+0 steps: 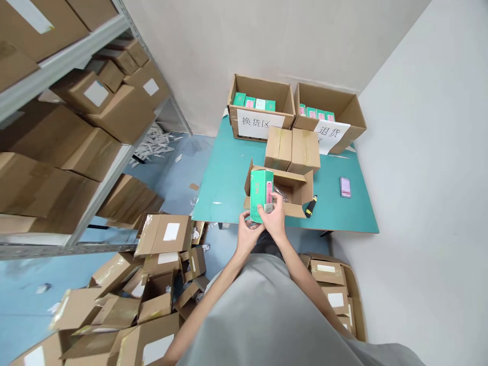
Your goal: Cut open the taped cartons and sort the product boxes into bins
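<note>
A green product box with a pink picture on its side stands upright between my hands, over the front edge of the table. My left hand grips it low at its base. My right hand is closed around its lower right side, the thumb on the front face. Just behind it lies an opened cardboard carton with its flaps up and some clear plastic inside. A black and yellow box cutter rests to the right of that carton.
Two closed cartons stand behind the opened one. At the back of the teal table, two large labelled cartons hold several green boxes. A phone lies at right. Shelves and heaped cartons fill the left; more cartons stand lower right.
</note>
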`<state>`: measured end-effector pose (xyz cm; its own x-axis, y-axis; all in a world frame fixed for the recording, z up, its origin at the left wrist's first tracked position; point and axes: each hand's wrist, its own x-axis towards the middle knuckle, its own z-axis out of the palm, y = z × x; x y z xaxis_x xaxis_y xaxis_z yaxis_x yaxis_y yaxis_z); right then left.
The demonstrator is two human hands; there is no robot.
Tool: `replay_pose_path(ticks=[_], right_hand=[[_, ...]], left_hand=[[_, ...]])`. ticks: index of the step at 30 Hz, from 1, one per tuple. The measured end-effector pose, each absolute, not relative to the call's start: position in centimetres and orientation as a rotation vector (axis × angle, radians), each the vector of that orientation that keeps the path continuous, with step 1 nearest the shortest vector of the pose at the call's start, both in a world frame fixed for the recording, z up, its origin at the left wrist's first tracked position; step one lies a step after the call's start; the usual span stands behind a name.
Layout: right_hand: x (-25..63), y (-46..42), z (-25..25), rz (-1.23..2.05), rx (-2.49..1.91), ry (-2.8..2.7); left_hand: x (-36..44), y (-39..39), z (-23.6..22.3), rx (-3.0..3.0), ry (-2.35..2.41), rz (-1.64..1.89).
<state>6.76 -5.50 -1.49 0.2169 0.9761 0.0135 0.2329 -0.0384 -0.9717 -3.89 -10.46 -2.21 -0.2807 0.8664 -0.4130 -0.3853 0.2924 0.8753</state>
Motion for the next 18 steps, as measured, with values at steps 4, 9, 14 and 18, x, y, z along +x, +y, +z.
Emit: replay_pose_path(ticks=[4, 9, 14, 18], right_hand=[[7.7, -5.1, -3.3, 1.166, -1.284, -0.943], [8.3, -5.6, -4.5, 1.256, -1.235, -0.848], [8.5, -5.6, -4.0, 1.270, -1.196, -0.940], [8.1, -5.9, -2.6, 1.174, -1.248, -1.078]], left_hand=[[-4.8, -10.6, -2.0, 0.215, 1.172, 1.269], [-5.6, -10.4, -2.0, 0.109, 1.075, 1.060], [-5.1, -10.5, -1.7, 0.182, 1.098, 1.156], [-4.5, -10.5, -1.6, 0.304, 1.216, 1.257]])
